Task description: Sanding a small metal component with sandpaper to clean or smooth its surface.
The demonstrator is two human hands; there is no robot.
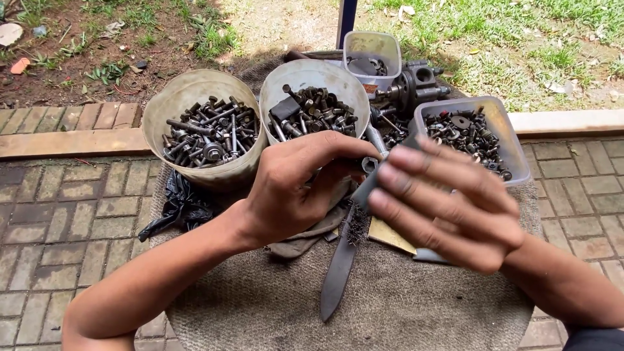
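Note:
My left hand (292, 188) pinches a small grey metal part (369, 164) between thumb and fingertips. My right hand (448, 208) is closed on the upper end of a dark wire brush (338, 273). The brush's bristles sit just below the metal part, and its tapered end points down toward the sackcloth (403, 305). Both hands hover over the cloth, close together in front of the buckets.
A beige bucket (195, 81) and a white bucket (312, 68) hold several bolts. Two clear tubs (513, 156) (370, 39) hold small hardware beside a metal machine part (409, 88). A black bag (179, 205), a rag (305, 240) and a yellowish board (390, 235) lie on the cloth; brick paving surrounds it.

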